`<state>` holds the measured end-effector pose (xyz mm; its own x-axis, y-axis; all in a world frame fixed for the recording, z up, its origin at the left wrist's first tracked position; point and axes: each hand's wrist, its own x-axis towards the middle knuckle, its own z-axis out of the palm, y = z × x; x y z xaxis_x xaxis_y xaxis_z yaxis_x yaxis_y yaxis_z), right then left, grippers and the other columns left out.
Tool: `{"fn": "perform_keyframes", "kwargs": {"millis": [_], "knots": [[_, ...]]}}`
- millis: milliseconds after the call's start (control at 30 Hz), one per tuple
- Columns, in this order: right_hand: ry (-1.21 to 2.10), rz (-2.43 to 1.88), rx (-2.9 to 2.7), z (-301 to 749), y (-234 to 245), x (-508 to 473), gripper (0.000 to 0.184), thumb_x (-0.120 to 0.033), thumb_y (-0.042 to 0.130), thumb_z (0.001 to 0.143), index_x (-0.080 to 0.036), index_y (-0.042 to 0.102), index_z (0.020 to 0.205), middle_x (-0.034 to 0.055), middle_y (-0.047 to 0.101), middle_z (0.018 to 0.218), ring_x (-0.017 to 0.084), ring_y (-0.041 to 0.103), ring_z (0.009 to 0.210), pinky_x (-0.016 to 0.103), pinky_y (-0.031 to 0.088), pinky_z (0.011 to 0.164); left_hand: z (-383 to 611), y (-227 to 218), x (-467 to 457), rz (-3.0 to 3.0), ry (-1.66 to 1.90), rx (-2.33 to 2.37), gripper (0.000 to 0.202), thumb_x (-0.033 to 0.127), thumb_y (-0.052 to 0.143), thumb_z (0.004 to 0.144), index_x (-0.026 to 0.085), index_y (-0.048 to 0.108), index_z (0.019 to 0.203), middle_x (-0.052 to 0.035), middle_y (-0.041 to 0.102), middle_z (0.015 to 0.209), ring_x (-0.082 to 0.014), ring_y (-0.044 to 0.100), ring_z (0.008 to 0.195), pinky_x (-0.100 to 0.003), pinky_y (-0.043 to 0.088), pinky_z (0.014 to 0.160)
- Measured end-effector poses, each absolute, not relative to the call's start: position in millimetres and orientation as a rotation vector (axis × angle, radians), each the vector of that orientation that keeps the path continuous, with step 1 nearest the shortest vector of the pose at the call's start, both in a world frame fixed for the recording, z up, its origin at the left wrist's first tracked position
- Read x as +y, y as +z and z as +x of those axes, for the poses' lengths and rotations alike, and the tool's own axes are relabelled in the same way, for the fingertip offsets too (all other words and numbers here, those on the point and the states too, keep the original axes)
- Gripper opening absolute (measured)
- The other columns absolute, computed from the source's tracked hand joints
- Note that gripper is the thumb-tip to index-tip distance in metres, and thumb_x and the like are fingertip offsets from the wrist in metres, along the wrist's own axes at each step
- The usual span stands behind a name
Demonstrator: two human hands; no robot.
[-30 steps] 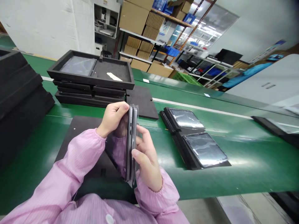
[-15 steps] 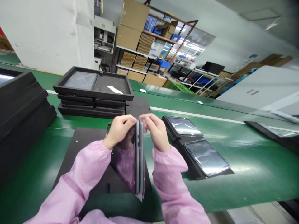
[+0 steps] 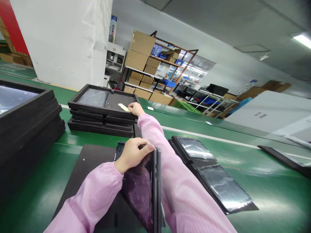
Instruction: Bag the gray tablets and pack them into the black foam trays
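Observation:
Upright on a black foam sheet (image 3: 97,158) stand two tablets (image 3: 139,191), pressed face to face. My left hand (image 3: 134,153) is closed over their top edge, thumb toward the near corner. The glossy dark screen of the nearer one faces left. Farther out, my right hand (image 3: 136,109) reaches over the front rim of a black foam tray (image 3: 102,108). Its fingers are pinched at the right end of a pale yellow paper slip (image 3: 123,107), which lies in the tray's right compartment. A film-wrapped tablet (image 3: 93,97) fills the left compartment.
More black trays (image 3: 26,119) are stacked at the left. To the right, two flat screens in clear film (image 3: 194,148) (image 3: 224,186) lie on black foam. The green conveyor surface (image 3: 274,191) runs across. Beyond it stand a white pillar (image 3: 60,42) and shelves with cartons (image 3: 143,48).
My right hand has left the tablets and moved forward and left to the paper slip in the tray. My left hand still holds the tablets upright. The camera view has shifted.

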<state>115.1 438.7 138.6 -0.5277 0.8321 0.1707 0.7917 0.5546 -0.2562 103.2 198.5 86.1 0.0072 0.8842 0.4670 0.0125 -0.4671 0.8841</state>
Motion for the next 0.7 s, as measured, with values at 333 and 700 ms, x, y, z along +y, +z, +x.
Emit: {"fn": "perform_keyframes", "kwargs": {"millis": [333, 700], "knots": [[0.158, -1.625, -2.624, 83.4, 141.4, 452.5, 0.029, -0.034, 0.063, 0.095, -0.015, 0.063, 0.117, 0.0094, 0.064, 0.120, 0.021, 0.065, 0.105, 0.041, 0.056, 0.090, 96.3, 88.3, 204.1, 1.518, 1.545, 0.935, 0.062, 0.074, 0.045, 0.083, 0.018, 0.055, 0.060, -0.0007, 0.056, 0.061, -0.0150, 0.050, 0.062, -0.029, 0.036, 0.063], [0.111, -1.656, -2.474, 80.1, 137.8, 442.1, 0.026, -0.034, 0.064, 0.095, -0.014, 0.065, 0.111, 0.0083, 0.067, 0.116, 0.022, 0.065, 0.106, 0.044, 0.055, 0.093, 90.4, 89.1, 206.4, 1.425, 1.589, 0.892, 0.065, 0.078, 0.047, 0.080, 0.017, 0.053, 0.059, 0.0002, 0.048, 0.058, -0.0141, 0.044, 0.060, -0.029, 0.033, 0.059]]}}
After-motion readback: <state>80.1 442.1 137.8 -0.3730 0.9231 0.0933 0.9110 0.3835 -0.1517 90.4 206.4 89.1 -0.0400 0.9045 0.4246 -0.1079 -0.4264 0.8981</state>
